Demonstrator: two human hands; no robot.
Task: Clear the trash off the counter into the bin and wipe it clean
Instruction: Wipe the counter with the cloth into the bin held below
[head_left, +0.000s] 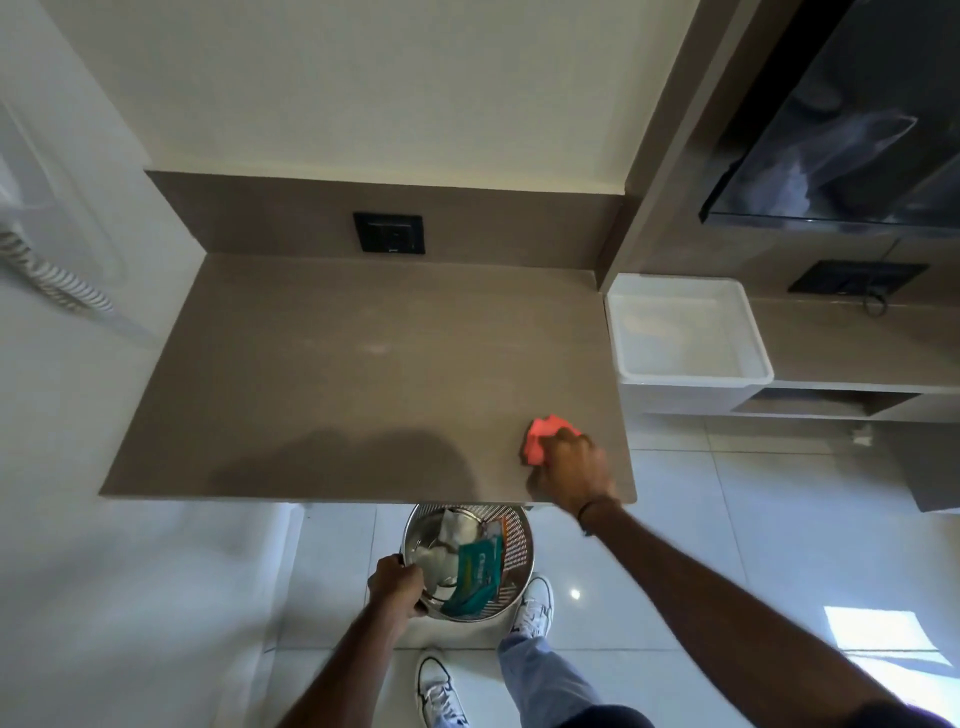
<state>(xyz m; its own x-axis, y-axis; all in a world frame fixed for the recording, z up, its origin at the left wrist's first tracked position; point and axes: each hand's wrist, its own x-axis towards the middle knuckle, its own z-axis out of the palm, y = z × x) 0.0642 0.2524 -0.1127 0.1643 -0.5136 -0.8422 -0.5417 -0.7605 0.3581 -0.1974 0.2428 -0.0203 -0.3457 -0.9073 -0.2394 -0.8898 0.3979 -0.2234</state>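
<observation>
The brown counter (337, 364) lies in front of me with nothing on it but a pink cloth (540, 434) near its front right corner. My right hand (571, 470) is closed on that cloth and presses it onto the surface. Below the counter's front edge a round metal mesh bin (519, 540) is held by its left rim in my left hand (397, 584). Inside the bin lie a teal wrapper (475, 574) and crumpled white paper (452, 530).
A white plastic tub (753, 332) stands on a lower shelf to the right of the counter. A black wall socket (388, 233) sits in the backsplash. A dark screen (852, 119) hangs at the upper right. My white shoes (535, 605) stand on the glossy tiled floor.
</observation>
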